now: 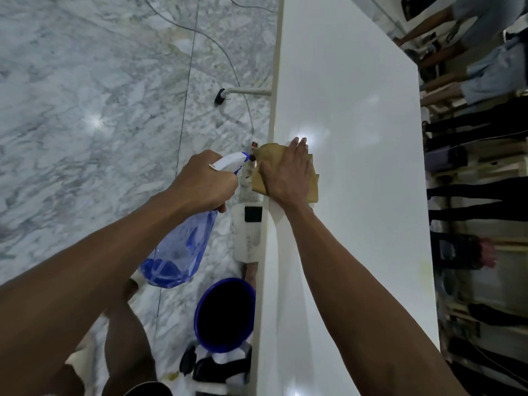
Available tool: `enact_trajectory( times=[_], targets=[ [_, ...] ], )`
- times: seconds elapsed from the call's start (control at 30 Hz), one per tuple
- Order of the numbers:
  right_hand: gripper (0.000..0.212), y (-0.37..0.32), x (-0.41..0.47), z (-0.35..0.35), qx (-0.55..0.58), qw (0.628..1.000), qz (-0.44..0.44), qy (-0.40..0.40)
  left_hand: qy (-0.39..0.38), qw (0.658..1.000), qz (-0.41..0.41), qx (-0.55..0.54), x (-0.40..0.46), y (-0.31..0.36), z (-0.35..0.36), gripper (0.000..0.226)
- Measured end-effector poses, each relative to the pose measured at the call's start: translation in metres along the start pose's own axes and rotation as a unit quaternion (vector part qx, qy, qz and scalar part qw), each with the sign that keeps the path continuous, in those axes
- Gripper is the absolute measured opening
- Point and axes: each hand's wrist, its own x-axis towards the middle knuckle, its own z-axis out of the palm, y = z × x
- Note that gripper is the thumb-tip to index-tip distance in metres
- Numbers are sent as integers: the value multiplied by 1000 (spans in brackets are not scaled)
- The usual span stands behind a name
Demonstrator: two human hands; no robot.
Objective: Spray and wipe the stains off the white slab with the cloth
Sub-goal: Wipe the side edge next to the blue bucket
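Head view, looking down along white slab (351,115) beside marble floor (85,110). Left hand (204,182) clenched around neck of spray bottle (178,250), held off slab's edge over floor; translucent blue, shallow pool of blue liquid at bottom. Right hand (288,172) spread flat, pressing tan cloth (285,174) against slab near its left edge. Below, blue bucket (225,314) on floor, interior dark, contents indiscernible.

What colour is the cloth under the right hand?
Tan, a yellowish brown; the cloth shows in the head view, the only one.
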Motion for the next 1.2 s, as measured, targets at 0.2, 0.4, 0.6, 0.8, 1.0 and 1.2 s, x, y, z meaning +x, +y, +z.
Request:
enact_trajectory(
  times=[0.2, 0.4, 0.6, 0.8, 1.0, 1.2],
  targets=[
    [93, 15, -89, 12, 1, 1000, 15, -8, -18, 1000, -7, -3, -82, -46, 6, 34],
    [93, 37, -189, 26, 1, 999, 31, -22, -34, 999, -14, 27, -157, -85, 23, 25],
    [90, 57, -280, 44, -9, 999, 38, -20, -56, 998, -15, 39, -216, -107, 58, 24],
    [90, 73, -347, 56, -7, 999, 44, -21, -65, 997, -32, 40, -266, -138, 90, 26],
    [90, 88, -413, 67, 8, 999, 44, -18, -52, 997, -48, 32, -327, -176, 112, 33],
    [89, 106, -495, 80, -3, 999, 43, -9, -36, 998, -53, 10, -397, -215, 137, 55]
  ],
)
